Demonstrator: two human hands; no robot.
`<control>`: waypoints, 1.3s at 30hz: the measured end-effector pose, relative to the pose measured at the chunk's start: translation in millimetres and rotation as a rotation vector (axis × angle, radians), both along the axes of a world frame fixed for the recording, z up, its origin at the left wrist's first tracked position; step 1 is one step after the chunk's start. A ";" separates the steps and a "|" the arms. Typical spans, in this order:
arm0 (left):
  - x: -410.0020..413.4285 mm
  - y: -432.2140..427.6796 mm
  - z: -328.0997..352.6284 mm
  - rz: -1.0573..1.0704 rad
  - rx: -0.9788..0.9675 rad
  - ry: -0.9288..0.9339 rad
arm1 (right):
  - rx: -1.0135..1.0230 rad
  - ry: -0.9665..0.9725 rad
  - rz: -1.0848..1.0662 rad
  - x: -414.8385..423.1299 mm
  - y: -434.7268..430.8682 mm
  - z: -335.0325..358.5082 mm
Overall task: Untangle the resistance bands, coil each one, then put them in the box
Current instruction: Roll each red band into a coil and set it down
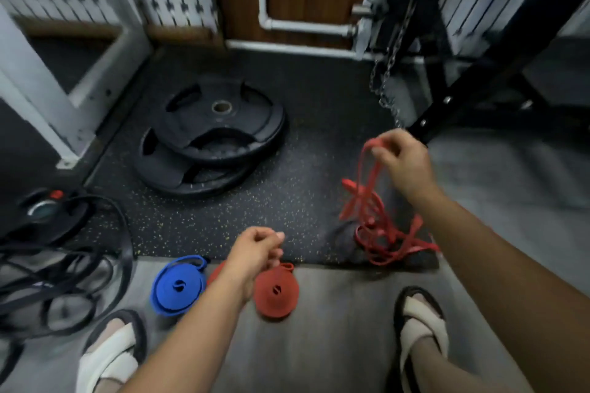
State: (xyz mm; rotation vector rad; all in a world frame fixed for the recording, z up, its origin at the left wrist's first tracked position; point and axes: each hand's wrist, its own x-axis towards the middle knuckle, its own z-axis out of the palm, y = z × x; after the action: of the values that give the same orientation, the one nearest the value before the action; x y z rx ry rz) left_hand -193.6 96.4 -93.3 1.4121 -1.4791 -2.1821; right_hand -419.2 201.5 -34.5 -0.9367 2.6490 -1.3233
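our right hand has its fingers curled round the top loop of the tangled red band, pinching it up off the floor, so the band's long axis runs almost straight down from the fingertips to the knotted heap resting on the speckled rubber mat just below and a little toward us. the strands hang in two or three lines under the grip and then cross each other low down, near the mat; motion blur smears that part, so we cannot say for sure how many loops are caught there. our left hand hovers lower and nearer to our body, its fingers loosely curled and, as far as we can tell, holding nothing, directly above the coiled red band. a coiled blue band lies just beside that one to the left, both on the grey floor between our sandals. the tangle lies to the right and forward of the left hand, so we judge the left hand is the free one to reach across and draw a lower strand away from the hanging line. a heap of black bands waits at far left, past the weight plates. no box is in view.
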 end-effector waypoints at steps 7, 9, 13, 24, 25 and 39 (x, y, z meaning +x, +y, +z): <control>47.0 -6.7 139.8 -0.133 -0.275 0.168 | -0.287 -0.009 0.111 62.2 22.5 168.4; 65.0 0.3 164.8 -0.164 -0.327 0.216 | -0.304 -0.073 0.213 90.4 26.6 189.7; 79.6 15.3 191.9 -0.173 -0.509 0.328 | -0.355 -0.130 0.346 138.9 23.4 198.6; 76.4 -22.1 184.4 -0.129 -0.598 0.365 | -0.195 -0.269 0.528 175.3 -25.0 129.0; 76.8 -28.3 187.9 -0.100 -0.575 0.389 | -0.172 -0.260 0.526 171.5 -27.9 125.6; 95.7 -50.9 197.2 -0.127 -0.350 0.392 | -0.046 -0.124 0.753 193.7 -61.8 104.2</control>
State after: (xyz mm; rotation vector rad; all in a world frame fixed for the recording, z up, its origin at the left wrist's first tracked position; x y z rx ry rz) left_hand -97.8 45.5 103.9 0.7499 -1.7186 -1.9858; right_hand -225.5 139.7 69.7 -1.5715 1.8544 -1.1799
